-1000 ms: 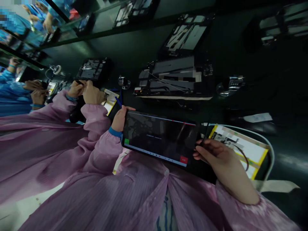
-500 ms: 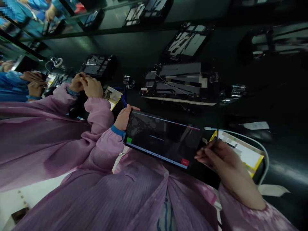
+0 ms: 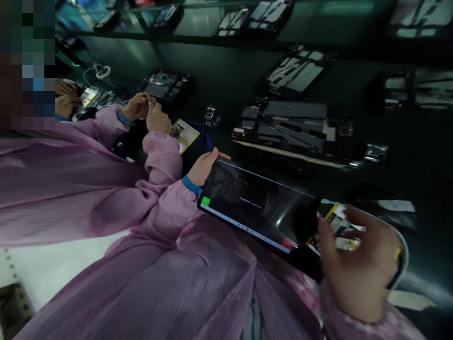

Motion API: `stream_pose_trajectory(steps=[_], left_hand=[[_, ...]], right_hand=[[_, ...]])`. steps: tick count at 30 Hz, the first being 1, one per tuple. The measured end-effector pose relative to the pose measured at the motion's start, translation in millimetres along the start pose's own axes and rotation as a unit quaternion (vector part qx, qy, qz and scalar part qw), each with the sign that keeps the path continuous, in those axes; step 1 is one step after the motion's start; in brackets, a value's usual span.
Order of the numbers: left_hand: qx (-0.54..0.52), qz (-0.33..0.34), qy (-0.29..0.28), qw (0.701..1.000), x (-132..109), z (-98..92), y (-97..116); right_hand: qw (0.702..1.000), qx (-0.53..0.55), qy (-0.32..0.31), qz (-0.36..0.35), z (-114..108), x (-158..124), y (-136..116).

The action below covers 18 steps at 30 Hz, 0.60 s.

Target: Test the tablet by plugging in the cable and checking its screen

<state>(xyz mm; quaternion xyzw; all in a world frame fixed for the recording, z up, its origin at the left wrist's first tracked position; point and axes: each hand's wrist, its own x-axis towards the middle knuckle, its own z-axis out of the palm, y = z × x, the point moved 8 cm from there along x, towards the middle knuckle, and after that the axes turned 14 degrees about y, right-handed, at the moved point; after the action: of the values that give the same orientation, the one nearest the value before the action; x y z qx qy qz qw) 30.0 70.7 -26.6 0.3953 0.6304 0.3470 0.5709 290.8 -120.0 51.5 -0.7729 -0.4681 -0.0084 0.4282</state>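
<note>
- The tablet (image 3: pixel 255 203) lies tilted across the middle of the view, in front of the person's pink gown (image 3: pixel 106 208). Its screen is lit and dim, with a short line of small text near the centre, a green button (image 3: pixel 205 202) at the lower left and a red button (image 3: pixel 288 243) at the lower right.
- Going by the lit screen, the tablet looks assembled and powered on. The text is too small to read, so how far its on-screen sequence has got cannot be told.
- The left hand (image 3: pixel 203 172) is closed around the tablet's near-left edge, thumb along the rim, and the blue cuff (image 3: pixel 191 185) shows at the wrist.
- The right hand (image 3: pixel 357 269) is at the tablet's far-right end, blurred, with its fingers spread wide and nothing clearly in its hold. A dark blurred shape (image 3: pixel 305 222) lies just beside it; what that is cannot be told.
- Beyond the right hand, a yellow-edged printed sheet (image 3: pixel 339 231) lies on the dark surface (image 3: pixel 421 156).
- Past the tablet's upper edge are two blue styluses (image 3: pixel 205 141), a chrome clamp (image 3: pixel 212 115) and a black test fixture (image 3: pixel 290 127).
- Left of the tablet, a co-worker's hands (image 3: pixel 146 111) work at a small dark item.
</note>
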Motion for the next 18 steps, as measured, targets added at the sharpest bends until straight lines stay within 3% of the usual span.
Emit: stream_pose_trajectory(steps=[2, 3, 6, 9, 13, 15, 18], left_hand=[[-0.011, -0.007, -0.010, 1.000, 0, 2.1, 1], [-0.015, -0.010, -0.014, 1.000, 0, 2.6, 1], [-0.020, -0.011, -0.023, 0.999, -1, 3.3, 1], [-0.015, 0.000, -0.029, 0.999, -2, 3.5, 3], [-0.008, 0.019, -0.024, 1.000, -3, 1.3, 7], [-0.004, 0.027, -0.020, 0.999, -3, -0.2, 7], [-0.002, 0.034, -0.027, 0.999, -2, -0.7, 6]], right_hand=[[0.983, 0.030, -0.022, -0.178, 16, -27, -48], [0.970, 0.044, -0.051, -0.233, 26, -41, -68], [0.937, 0.072, -0.129, -0.316, 52, -75, -109], [0.917, 0.064, -0.173, -0.355, 77, -94, -132], [0.909, 0.005, -0.208, -0.361, 105, -102, -143], [0.908, -0.009, -0.217, -0.358, 106, -101, -147], [0.918, -0.003, -0.194, -0.347, 84, -90, -142]])
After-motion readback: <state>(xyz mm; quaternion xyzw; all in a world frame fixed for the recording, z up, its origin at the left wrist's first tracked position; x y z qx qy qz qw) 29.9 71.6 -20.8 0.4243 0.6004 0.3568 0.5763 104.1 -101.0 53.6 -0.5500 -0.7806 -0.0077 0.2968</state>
